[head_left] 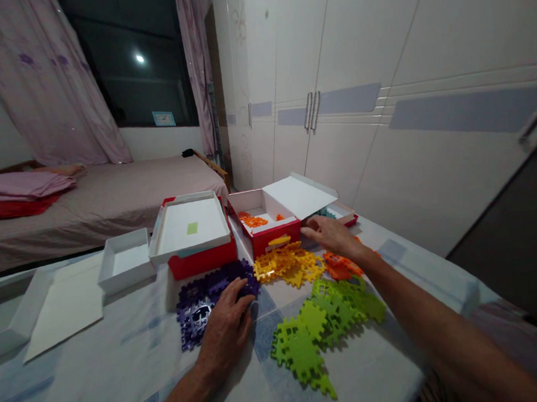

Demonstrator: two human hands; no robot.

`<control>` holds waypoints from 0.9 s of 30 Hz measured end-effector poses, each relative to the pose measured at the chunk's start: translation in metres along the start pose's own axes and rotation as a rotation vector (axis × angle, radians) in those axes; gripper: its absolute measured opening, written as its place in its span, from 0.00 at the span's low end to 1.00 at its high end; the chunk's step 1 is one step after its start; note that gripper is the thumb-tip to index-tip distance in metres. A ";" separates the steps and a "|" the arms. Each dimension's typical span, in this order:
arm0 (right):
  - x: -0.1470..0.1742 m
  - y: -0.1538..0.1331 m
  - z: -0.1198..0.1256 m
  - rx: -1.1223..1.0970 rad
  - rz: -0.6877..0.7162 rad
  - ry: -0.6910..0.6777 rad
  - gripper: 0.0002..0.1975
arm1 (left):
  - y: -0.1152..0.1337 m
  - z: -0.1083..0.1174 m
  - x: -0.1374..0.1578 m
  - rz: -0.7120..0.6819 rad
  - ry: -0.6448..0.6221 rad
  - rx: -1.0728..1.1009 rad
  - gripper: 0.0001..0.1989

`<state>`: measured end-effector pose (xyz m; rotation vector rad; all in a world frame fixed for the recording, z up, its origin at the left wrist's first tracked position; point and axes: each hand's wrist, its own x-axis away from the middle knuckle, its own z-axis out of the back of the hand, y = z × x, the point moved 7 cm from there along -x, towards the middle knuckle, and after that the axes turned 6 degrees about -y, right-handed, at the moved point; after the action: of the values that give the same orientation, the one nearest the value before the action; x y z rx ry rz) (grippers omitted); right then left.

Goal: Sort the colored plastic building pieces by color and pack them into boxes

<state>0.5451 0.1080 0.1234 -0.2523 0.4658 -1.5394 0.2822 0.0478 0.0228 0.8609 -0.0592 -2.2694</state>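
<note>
My left hand rests on the table at the edge of the purple interlocking plastic pieces, fingers stretched and slightly apart, holding nothing. Beside the near right corner of an open red box is my right hand, its fingers bent together; anything between them is hidden. Orange pieces lie inside that box. In front of it spreads a pile of yellow pieces, with a yellow piece against the box's front. More orange pieces lie below my right wrist, and green pieces are nearer me.
A white-lined lid lies on a red box. Leftward are a white tray, a cream board and a grey-white box. Blue-grey pieces show behind my right hand, in another tray. A bed and wardrobe stand beyond.
</note>
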 end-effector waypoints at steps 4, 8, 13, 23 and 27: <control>0.033 0.049 -0.023 0.291 -0.107 -0.255 0.30 | 0.000 0.000 0.000 0.017 -0.002 0.014 0.12; 0.044 0.072 -0.040 0.358 -0.145 -0.430 0.35 | 0.001 0.000 0.000 0.012 -0.008 0.001 0.12; 0.040 0.071 -0.042 0.374 -0.155 -0.391 0.28 | 0.000 -0.002 0.000 0.011 -0.023 -0.004 0.13; 0.036 0.092 -0.026 0.391 -0.147 -0.169 0.20 | 0.000 -0.002 0.000 0.004 -0.016 -0.020 0.13; 0.039 0.100 -0.001 0.303 -0.150 -0.013 0.18 | 0.000 -0.002 0.000 -0.002 -0.011 -0.027 0.12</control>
<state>0.6332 0.0724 0.0731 -0.0626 0.2015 -1.7299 0.2834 0.0482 0.0216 0.8350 -0.0324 -2.2722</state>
